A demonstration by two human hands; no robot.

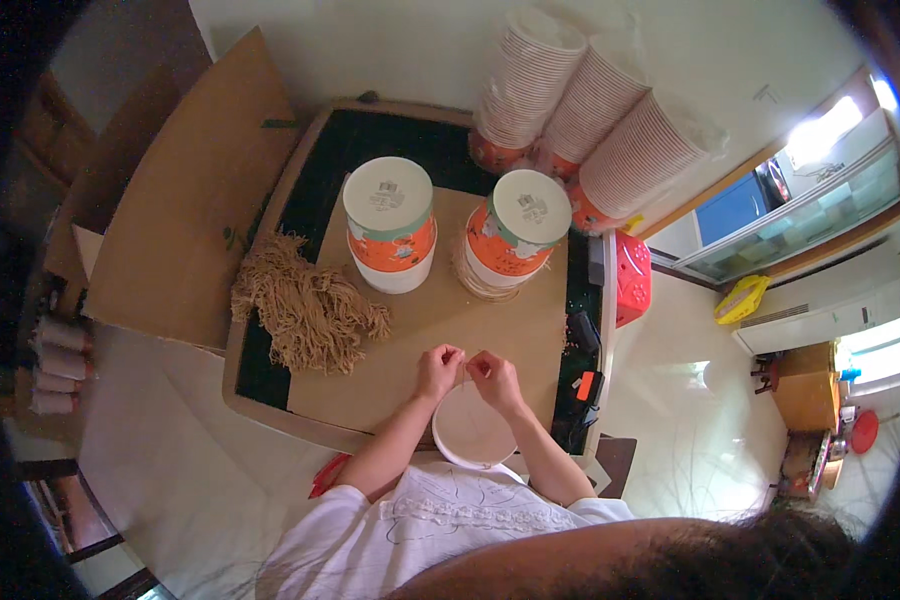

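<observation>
My left hand (437,372) and my right hand (495,381) meet fingertip to fingertip above the table's near edge. Both are closed in a pinch on what looks like a thin tan strand of twine, mostly hidden by the fingers. Just below them, against my body, rests a round white paper bucket (474,430), partly covered by my right hand. To the left lies a loose heap of tan twine pieces (310,305). Farther off, two paper buckets (391,232) (515,232) with orange and green bands stand upside down; twine loops (490,290) circle the right one's base.
Cardboard (430,325) covers the middle of the dark green tabletop. Tall nested stacks of paper buckets (610,150) stand at the back right. An orange-and-black tool (587,385) lies at the right edge, beside a red plastic stool (632,278). A cardboard sheet (195,200) leans at left.
</observation>
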